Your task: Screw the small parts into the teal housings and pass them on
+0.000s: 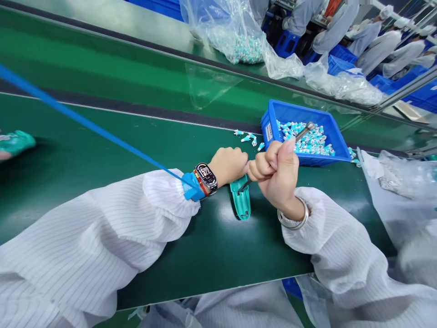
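Observation:
A teal plastic housing lies on the green belt between my wrists. My left hand is closed at the housing's far end, pinching something I cannot make out. My right hand is fisted round metal tweezers. Their tip points down into the housing, and their top end sticks up over the blue bin. A watch and a blue wrist strap with a blue cord sit on my left wrist. A silver bangle is on my right wrist.
The blue bin holds several small teal-and-white parts, and a few more lie loose on the belt beside it. Clear plastic bags of parts rest beyond the belt. Another person's gloved hand is at the far left. Co-workers in white sit at the back right.

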A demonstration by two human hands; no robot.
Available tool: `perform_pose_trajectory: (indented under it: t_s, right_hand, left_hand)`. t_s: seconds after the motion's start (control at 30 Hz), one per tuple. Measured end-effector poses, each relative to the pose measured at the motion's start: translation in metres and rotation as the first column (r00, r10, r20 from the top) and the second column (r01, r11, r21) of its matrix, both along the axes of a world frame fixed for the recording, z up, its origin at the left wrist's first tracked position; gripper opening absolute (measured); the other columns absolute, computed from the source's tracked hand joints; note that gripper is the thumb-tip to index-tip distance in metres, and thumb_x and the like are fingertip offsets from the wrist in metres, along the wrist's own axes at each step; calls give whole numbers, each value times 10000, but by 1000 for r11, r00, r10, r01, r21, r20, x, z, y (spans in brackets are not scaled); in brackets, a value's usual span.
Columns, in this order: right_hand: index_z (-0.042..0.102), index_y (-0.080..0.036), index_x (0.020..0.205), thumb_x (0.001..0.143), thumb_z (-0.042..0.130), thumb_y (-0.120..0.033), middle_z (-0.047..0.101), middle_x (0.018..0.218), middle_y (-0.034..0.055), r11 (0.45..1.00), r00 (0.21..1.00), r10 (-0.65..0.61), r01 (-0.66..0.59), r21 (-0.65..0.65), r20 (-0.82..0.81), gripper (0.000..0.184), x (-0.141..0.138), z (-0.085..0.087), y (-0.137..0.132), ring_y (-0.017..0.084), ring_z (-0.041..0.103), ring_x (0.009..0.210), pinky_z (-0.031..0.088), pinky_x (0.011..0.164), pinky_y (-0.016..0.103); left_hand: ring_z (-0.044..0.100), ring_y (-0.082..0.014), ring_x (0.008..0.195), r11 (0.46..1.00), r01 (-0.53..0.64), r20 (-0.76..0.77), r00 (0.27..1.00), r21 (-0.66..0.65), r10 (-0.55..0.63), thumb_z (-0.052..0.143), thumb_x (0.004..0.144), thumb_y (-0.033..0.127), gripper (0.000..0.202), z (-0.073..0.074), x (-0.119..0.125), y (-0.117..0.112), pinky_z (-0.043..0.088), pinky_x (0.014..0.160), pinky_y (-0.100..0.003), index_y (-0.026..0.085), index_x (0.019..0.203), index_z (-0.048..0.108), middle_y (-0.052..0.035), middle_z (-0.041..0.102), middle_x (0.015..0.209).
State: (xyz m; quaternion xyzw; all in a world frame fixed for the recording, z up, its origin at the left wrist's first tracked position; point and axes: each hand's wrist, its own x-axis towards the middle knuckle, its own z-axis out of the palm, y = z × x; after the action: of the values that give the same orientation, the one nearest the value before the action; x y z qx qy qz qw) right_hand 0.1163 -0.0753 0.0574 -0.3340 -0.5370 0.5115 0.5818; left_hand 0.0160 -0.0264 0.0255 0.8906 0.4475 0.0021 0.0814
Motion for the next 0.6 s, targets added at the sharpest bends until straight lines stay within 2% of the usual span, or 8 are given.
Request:
perform_pose_trajectory:
  t_s: [0.1,0.23,0.5,0.6]
  right_hand:
    - [262,-215,571,857,412,-625,111,474,-87,999,1000,-26,26,21,-4,522,-2,-3,-5,53,91,360,185,355,199]
    - [274,-201,552,859,480,-559,134,469,-78,993,999,16,-11,114,-39,515,-4,-6,-14,47,106,367,165,370,196]
    - [289,-208,560,873,450,-563,141,484,-69,991,996,-51,41,127,76,500,1,-14,-22,55,129,375,194,371,221]
    - [342,-204,572,901,439,-506,159,495,-63,983,996,-7,-9,181,87,457,1,-19,-24,59,159,386,203,395,230]
  left_hand:
    - [624,-283,880,1000,7,26,1000,-20,-6,373,881,312,317,0,1,2,441,686,-338,121,903,625,-112,628,877]
    - [624,-282,858,998,11,29,1000,-65,-9,417,848,315,294,5,4,0,439,683,-339,115,876,631,-107,629,836]
    - [616,-230,854,991,40,50,998,-125,-34,413,850,318,295,9,5,-1,431,725,-320,132,918,631,-88,637,879]
    - [616,-246,859,992,21,43,999,-123,-16,394,861,337,326,9,5,-2,436,736,-338,123,890,638,-98,642,879]
